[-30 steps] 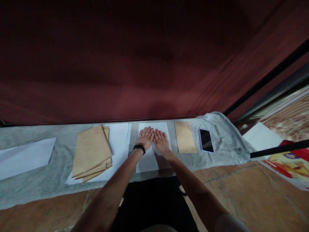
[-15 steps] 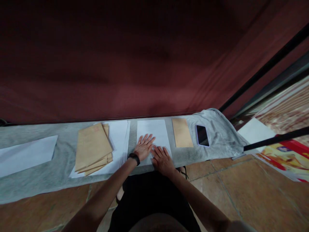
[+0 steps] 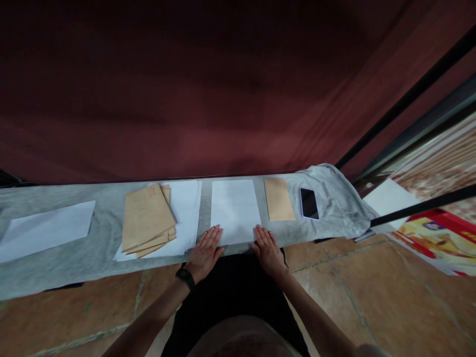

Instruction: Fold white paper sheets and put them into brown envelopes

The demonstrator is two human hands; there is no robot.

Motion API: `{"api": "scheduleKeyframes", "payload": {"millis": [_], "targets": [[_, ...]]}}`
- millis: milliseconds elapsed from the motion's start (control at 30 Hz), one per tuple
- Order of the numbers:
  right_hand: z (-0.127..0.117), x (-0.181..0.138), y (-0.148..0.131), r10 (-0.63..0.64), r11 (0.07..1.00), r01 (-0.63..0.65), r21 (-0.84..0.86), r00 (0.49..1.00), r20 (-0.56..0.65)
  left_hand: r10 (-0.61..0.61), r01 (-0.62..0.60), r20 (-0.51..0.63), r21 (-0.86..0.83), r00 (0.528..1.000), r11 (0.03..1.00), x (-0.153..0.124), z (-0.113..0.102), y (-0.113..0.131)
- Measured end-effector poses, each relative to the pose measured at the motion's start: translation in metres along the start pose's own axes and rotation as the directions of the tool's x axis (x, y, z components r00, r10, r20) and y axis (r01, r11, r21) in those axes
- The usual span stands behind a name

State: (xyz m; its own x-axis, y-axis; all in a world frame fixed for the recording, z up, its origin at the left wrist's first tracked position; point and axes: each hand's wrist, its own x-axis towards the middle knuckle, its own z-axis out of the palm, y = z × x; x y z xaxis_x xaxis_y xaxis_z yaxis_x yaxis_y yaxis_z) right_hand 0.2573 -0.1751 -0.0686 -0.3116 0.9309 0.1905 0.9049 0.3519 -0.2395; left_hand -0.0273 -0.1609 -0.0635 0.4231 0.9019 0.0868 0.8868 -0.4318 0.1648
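Observation:
A white sheet of paper point(image 3: 234, 208) lies flat on a grey cloth point(image 3: 92, 243) spread on the floor. My left hand point(image 3: 204, 252), with a black band at the wrist, rests flat and open at the sheet's near left corner. At the near right corner my right hand point(image 3: 268, 250) lies flat too, fingers stretched out. Neither hand holds anything. Left of the sheet, several brown envelopes point(image 3: 147, 219) are stacked on a pile of white paper point(image 3: 186, 210). A single brown envelope point(image 3: 278, 199) lies to the right.
A phone point(image 3: 309, 203) lies face up right of the single envelope. Another white sheet point(image 3: 44, 229) sits far left on the cloth. A dark red curtain point(image 3: 208, 84) hangs behind. Tiled floor point(image 3: 372, 292), a black bar point(image 3: 420, 206) and a colourful printed sheet point(image 3: 439, 238) are at the right.
Both hands have slid from the far part of the white sheet toward me and apart, ending at its near corners. The view has shifted slightly.

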Motion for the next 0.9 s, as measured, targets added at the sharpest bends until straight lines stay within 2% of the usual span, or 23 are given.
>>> {"api": "scheduleKeyframes", "payload": {"millis": [67, 167, 300, 367, 433, 533, 667, 767, 900], "targets": [[-0.001, 0.001, 0.004, 0.055, 0.998, -0.055, -0.010, 0.998, -0.018, -0.071, 0.071, -0.022, 0.000, 0.997, 0.997, -0.002, -0.002, 0.002], [0.001, 0.016, -0.004, 0.102, 0.995, -0.101, 0.010, 0.993, -0.051, -0.111, 0.111, -0.069, -0.006, 0.991, 0.994, 0.014, -0.004, 0.018], [0.012, 0.047, -0.030, 0.046, 0.996, -0.044, 0.073, 0.998, -0.034, 0.034, -0.035, -0.026, -0.048, 0.999, 0.998, 0.045, 0.004, 0.051], [0.019, 0.055, -0.037, 0.011, 0.997, -0.010, 0.073, 1.000, -0.019, 0.029, -0.030, -0.017, -0.048, 0.999, 0.998, 0.052, 0.013, 0.059], [0.025, 0.055, -0.036, 0.003, 0.999, -0.001, 0.042, 0.999, -0.044, 0.020, -0.021, -0.033, -0.040, 0.999, 0.999, 0.050, 0.020, 0.056], [0.028, 0.045, -0.021, 0.015, 1.000, -0.017, -0.012, 0.992, -0.125, -0.002, 0.000, -0.090, -0.026, 0.996, 1.000, 0.038, 0.025, 0.039], [0.027, 0.042, -0.001, 0.088, 0.994, -0.098, -0.046, 0.980, -0.180, -0.143, 0.144, -0.177, -0.007, 0.974, 0.990, 0.035, 0.020, 0.015], [0.027, 0.065, 0.000, 0.145, 0.988, -0.151, -0.030, 0.977, -0.154, -0.197, 0.202, -0.215, -0.001, 0.956, 0.979, 0.057, 0.015, 0.011], [0.030, 0.119, -0.009, 0.068, 0.997, -0.066, 0.026, 0.996, -0.062, -0.123, 0.126, -0.127, 0.014, 0.984, 0.992, 0.102, 0.013, 0.015]]}}
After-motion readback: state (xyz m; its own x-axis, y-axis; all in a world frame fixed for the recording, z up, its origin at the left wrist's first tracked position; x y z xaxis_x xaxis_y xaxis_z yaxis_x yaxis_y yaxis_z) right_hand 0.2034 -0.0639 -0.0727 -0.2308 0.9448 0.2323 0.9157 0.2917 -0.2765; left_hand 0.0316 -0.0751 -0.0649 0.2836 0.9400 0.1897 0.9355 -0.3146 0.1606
